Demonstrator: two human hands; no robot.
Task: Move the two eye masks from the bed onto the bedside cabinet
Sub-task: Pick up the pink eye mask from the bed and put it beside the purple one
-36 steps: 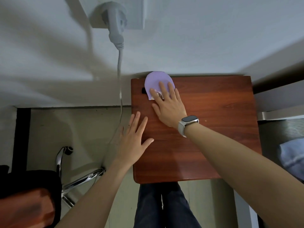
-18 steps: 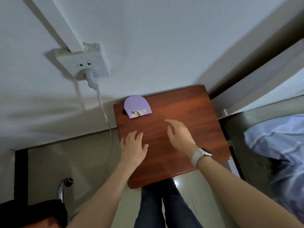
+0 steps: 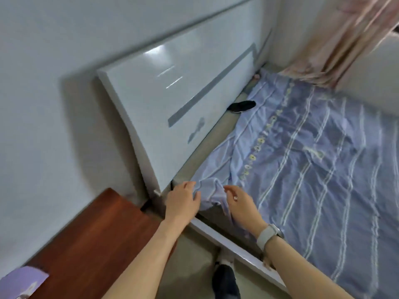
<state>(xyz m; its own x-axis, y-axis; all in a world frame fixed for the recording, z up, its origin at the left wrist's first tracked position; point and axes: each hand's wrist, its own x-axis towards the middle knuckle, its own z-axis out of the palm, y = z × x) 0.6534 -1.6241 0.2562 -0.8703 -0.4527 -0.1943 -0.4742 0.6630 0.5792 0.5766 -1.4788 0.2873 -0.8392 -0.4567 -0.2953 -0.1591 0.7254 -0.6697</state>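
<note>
1. Your left hand [image 3: 183,201] hangs at the near corner of the bed [image 3: 323,169], fingers loosely spread, its grip open and holding nothing; the fingertips sit just beside a bunched fold of the sheet [image 3: 209,188]
2. Your right hand [image 3: 241,203] is just right of that fold, fingers curled partway with the thumb apart, grip open and empty; a pale watch [image 3: 268,235] sits on the wrist
3. The two hands are near each other with the crumpled sheet corner between them; you cannot tell whether either one touches the cloth
4. The purple mask [image 3: 21,283] lies on the cabinet [image 3: 92,240] at the lower left, at the frame edge and partly cut off, well apart from both hands
5. The black mask [image 3: 241,106] lies on the bed at the head end, just beside the white headboard [image 3: 172,93], where the sheet's edge meets the bare mattress strip; it is well apart from both hands
6. The blue striped sheet covers most of the bed, wrinkled, with a row of small flowers running along it
7. A pink curtain [image 3: 345,39] hangs at the far side of the bed
8. The view is blurred, so fine detail on the masks does not show
</note>
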